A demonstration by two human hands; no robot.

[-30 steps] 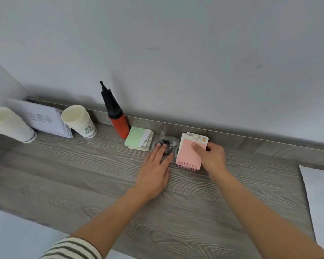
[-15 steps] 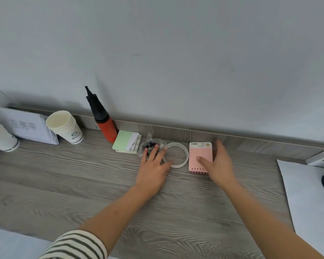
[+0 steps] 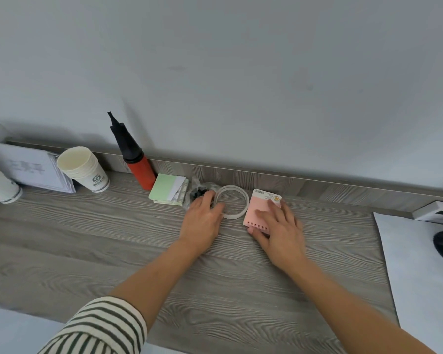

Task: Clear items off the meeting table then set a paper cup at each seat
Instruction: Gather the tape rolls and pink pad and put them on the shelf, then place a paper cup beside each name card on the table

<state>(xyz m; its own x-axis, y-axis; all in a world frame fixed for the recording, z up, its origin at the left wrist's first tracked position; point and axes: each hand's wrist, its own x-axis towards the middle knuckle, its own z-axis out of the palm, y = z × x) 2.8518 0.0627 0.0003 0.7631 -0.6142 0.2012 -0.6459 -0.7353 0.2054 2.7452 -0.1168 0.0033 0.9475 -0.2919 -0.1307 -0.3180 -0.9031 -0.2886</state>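
Two flat hands: left hand on tape ring, right hand on pink notebook; stacked paper cups empty.

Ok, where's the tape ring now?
Head view, centre: tape ring lies flat by the wall, between the clear bag at the left hand and the pink notebook under the right hand.

pink notepad got slid right, uncovering the tape ring | right hand ended up flat on top of it
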